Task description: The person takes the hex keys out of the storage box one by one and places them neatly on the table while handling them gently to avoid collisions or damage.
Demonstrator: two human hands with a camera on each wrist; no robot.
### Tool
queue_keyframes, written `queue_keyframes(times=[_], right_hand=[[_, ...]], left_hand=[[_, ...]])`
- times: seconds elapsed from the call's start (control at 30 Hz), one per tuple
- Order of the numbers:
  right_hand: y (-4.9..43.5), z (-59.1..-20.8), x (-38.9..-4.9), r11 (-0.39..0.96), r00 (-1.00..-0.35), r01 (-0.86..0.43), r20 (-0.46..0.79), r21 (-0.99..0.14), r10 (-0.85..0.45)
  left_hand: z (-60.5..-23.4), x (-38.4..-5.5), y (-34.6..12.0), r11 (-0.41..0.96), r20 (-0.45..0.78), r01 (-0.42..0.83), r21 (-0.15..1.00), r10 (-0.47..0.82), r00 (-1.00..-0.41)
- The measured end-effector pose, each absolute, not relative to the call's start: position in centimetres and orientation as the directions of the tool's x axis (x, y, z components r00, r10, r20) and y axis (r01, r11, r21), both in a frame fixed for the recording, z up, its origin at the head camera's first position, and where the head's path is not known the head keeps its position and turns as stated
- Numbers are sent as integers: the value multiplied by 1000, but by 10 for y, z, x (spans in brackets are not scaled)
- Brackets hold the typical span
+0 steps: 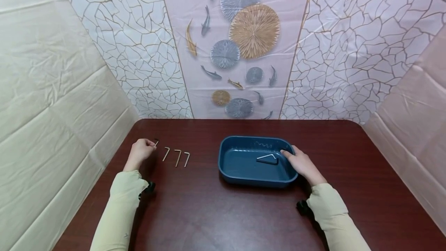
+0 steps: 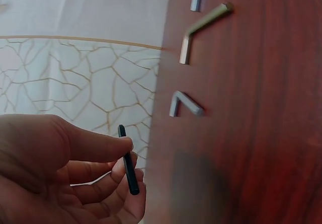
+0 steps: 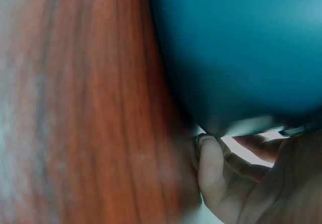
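Between thumb and fingers, my left hand (image 1: 141,151) pinches a small black hex key (image 2: 131,177), held above the table's left side. Three metal hex keys lie in a row just right of that hand: a silver one (image 1: 166,153), a brass-toned one (image 1: 178,158) and another silver one (image 1: 187,159). My right hand (image 1: 302,162) grips the right end of a blue tray (image 1: 240,165), thumb over the rim and fingers outside against the wall. Inside the tray rest a silver hex key (image 1: 265,157) and a black hex key (image 1: 267,162), close together.
The dark red-brown wooden table (image 1: 209,216) has rounded far corners. A patterned cloth (image 1: 240,80) hangs behind its back edge, and pale cloth walls (image 1: 69,119) flank both sides. Dark wrist devices (image 1: 149,187) sit below both sleeves.
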State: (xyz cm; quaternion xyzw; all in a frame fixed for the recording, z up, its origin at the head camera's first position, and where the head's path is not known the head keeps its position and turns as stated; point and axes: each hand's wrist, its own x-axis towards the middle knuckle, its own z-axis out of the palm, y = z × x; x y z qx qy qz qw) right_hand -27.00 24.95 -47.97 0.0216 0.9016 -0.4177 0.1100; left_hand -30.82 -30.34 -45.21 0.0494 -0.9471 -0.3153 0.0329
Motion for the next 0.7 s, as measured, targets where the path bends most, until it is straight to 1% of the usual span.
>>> queue_keyframes(times=[0.3,0.7], right_hand=[[248,-481,-271,652,-976,135,-214,-746,-43],[249,-481,-269,637,-975,124,-213,-761,-65]], left_hand=[[-465,-312,-305,791,-55,-140,596,-134,-989],[-468,-311,-304,808,-52,-149,569,-145,-988]])
